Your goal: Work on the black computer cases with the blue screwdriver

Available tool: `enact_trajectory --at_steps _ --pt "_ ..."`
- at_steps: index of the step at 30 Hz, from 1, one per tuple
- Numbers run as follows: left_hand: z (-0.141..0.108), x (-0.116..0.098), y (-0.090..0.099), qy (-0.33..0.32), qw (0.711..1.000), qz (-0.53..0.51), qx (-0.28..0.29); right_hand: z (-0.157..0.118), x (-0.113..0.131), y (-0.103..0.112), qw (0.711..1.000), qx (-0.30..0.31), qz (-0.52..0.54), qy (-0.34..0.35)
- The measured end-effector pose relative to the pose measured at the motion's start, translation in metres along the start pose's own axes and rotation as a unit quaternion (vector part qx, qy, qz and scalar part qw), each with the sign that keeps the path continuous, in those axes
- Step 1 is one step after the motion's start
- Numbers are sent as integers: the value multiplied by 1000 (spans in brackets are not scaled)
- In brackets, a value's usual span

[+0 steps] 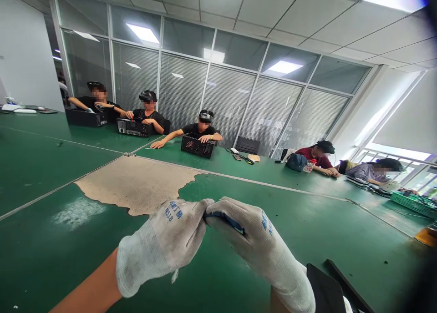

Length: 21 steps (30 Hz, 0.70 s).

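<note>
Here at the middle, two white gloves, one on each hand, and they meet fingertip to fingertip just above the table: left hand (179, 233) and right hand (247, 235), fingers bent in and pressed together. Is anything pinched between them? Can't tell, the curled fingers cover that spot; a dark blue strip (229, 220) shows along the right one, glove coating or something held, hard to say. Both gloves carry blue print, "N518" readable on the left, half turned away on the right. Beside the right wrist, one flat black object (324, 288) and one black bar (348, 283), both cut off by the bottom edge. Under it all, the green table (218, 276), one bare tan patch (136, 181) beyond the left hand, partly covered by it. Further out, three black computer cases, left (85, 117), middle (134, 127) and right (198, 146), one person at each, the insides out of sight. Over to the right, two more people, one dark blue bag (296, 162), contents hidden, one bottle (309, 165), and a green basket (411, 204) with dark cables in it, running off the frame above a cropped orange thing (426, 236).
</note>
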<state>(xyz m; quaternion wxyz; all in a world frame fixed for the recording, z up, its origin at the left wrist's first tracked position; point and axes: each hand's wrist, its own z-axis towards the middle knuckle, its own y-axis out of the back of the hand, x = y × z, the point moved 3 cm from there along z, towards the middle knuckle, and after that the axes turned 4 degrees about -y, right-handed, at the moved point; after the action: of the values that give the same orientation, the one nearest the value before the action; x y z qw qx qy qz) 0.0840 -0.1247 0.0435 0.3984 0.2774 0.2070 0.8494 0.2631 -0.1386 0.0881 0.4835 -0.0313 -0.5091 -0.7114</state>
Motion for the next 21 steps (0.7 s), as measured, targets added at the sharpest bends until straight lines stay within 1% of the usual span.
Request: enact_trajectory --at_steps 5,7,10,15,17,21 --pt "-1 -3 2 -53 996 75 -19 0 -1 -1 1000 -7 -16 1" --pt "-2 -3 0 -49 995 91 -5 1 0 0 1000 -16 -23 5" --pt "-4 -2 -3 -40 996 77 18 2 0 0 999 -17 -36 12" --pt "4 -2 4 -53 996 74 -7 0 1 -1 997 -25 -67 24" --pt "7 -2 6 -38 998 57 -15 -2 2 -1 996 -33 -72 28" --pt "8 1 3 33 999 -24 -12 -4 6 1 996 -39 -75 24"
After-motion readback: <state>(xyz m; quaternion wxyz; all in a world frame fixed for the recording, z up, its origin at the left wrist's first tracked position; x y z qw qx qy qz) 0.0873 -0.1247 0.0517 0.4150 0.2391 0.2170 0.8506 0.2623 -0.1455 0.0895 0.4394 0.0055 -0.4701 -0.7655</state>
